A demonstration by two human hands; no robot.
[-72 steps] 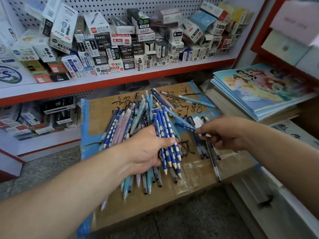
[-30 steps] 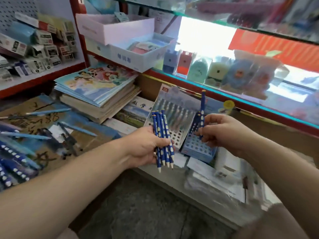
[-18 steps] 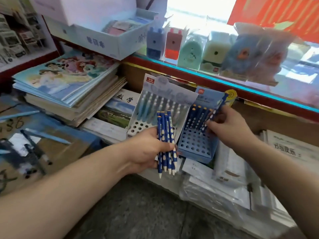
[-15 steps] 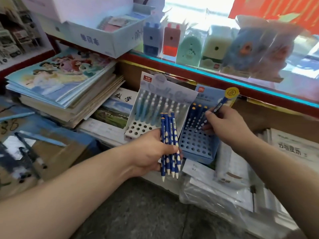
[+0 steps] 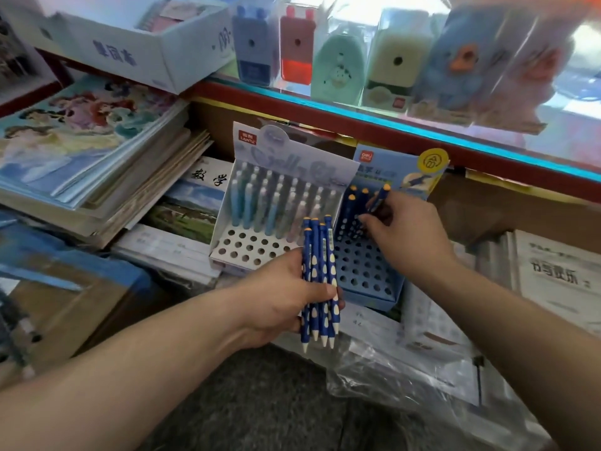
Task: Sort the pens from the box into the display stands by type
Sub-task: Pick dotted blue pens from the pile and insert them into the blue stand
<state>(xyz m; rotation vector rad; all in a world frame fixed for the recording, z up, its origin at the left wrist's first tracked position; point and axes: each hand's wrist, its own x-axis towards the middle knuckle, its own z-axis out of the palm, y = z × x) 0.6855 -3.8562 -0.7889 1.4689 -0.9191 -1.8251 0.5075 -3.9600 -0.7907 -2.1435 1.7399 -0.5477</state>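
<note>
My left hand [image 5: 279, 297] grips a bundle of several dark blue pens with white dots [image 5: 318, 281], tips pointing down, in front of the stands. My right hand [image 5: 403, 236] pinches one more blue dotted pen [image 5: 379, 200] and holds it slanted over the back rows of the blue display stand [image 5: 367, 268]. A few blue pens with orange caps [image 5: 353, 196] stand in that stand's rear holes. Left of it, the white display stand [image 5: 247, 249] holds several pastel pens [image 5: 276, 203] in its rear rows; its front holes are bare.
Stacks of notebooks [image 5: 81, 151] lie to the left, with the cardboard box [image 5: 65, 294] at the lower left. A red-edged glass counter [image 5: 390, 125] above carries boxed pencil sharpeners [image 5: 338, 63] and a white carton [image 5: 136, 50]. Plastic-wrapped paper packs [image 5: 422, 369] lie under the stands.
I turned from the pen pile on the cardboard box to the stands. My right hand carried one blue pen to the blue stand and lowered it toward the rear holes; my left kept its bundle.
</note>
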